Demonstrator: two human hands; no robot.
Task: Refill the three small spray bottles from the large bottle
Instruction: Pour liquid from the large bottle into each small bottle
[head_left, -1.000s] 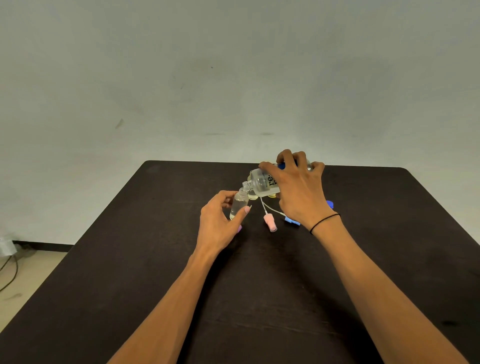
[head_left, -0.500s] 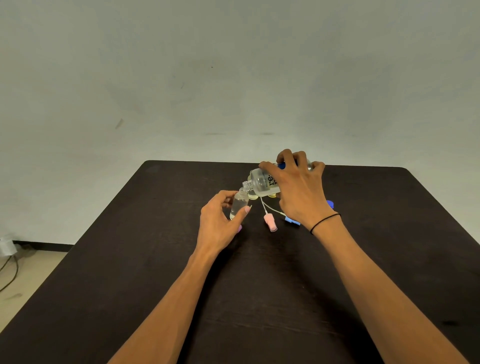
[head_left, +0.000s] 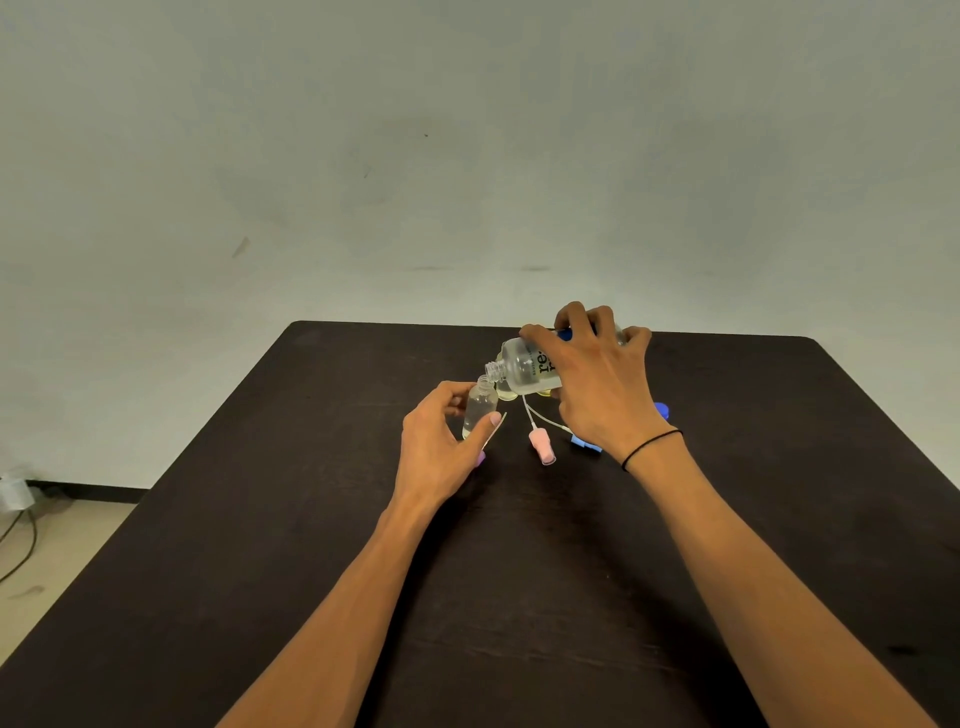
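Frame centre: left hand (head_left: 436, 447) grips 1 small spray bottle (head_left: 479, 408); right hand (head_left: 597, 384) holds 1 tilted large bottle (head_left: 524, 366); 2 spray heads, pink (head_left: 542, 446) and blue (head_left: 584, 443), lie below.

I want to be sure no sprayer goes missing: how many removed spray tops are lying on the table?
2 clearly: a pink spray top with its dip tube in front of the large bottle, and a blue spray top partly under the right hand. A third may be hidden behind the hands.
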